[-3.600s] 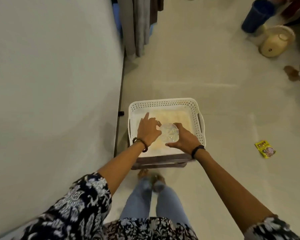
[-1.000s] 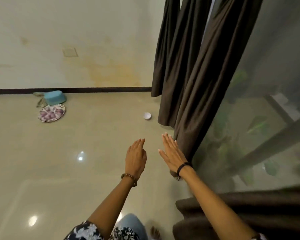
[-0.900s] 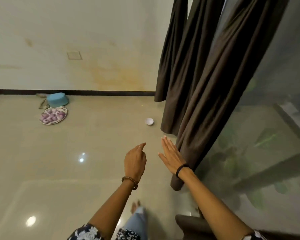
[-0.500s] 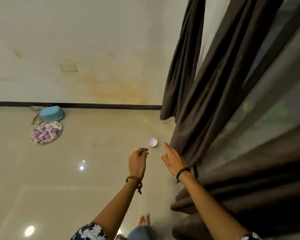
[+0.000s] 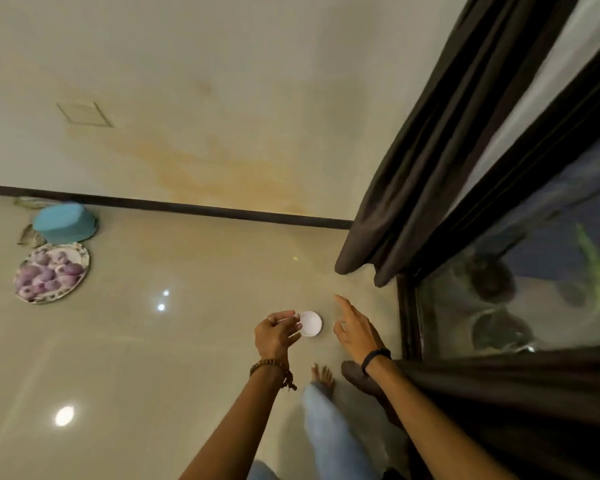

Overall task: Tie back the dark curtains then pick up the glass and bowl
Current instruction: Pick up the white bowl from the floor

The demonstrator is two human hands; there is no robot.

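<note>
A small white bowl stands on the glossy floor, close to the window. My left hand hovers just left of it in the view, fingers loosely curled and holding nothing. My right hand is on the bowl's right with its fingers relaxed and the forefinger stretched forward. Dark curtains hang in folds at the upper right, and another dark curtain panel crosses the lower right behind my right arm. No glass is in view.
A blue tub lies upturned by the far wall with a plate of purple onions in front of it. The window glass and its dark frame run along the right. My bare foot is below the bowl.
I have turned from the white basket to the curtains and walked forward. The bowl now lies between my hands. My left fingers have curled in.
</note>
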